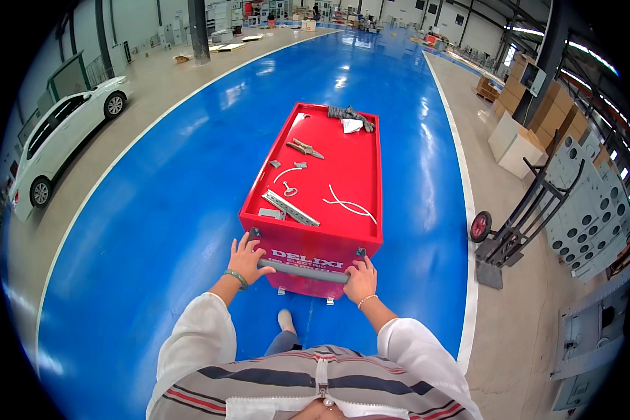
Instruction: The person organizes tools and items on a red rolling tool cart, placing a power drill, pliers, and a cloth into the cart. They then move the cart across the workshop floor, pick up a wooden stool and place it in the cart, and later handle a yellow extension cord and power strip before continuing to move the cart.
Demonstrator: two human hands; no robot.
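A red tool cart (380, 175) stands right in front of me, with a grey push handle (304, 271) across its near end. My left hand (243, 262) is at the handle's left end, its fingers spread and its thumb out along the bar. At the right end, my right hand (360, 281) is closed around the bar. On the cart's raised-edge top lie pliers (305, 149), a slotted metal rail (290, 208), a small metal key (290, 189), white wire pieces (350, 204), and grey gloves (351, 115) with a white crumpled piece (352, 126).
A glossy blue lane (168, 189) edged with white lines runs ahead. Left of it is a parked white car (70, 133), with a dark pillar (198, 31) farther on. To the right stand a hand truck (514, 227), cardboard boxes (554, 108) and a panel with round holes (588, 203).
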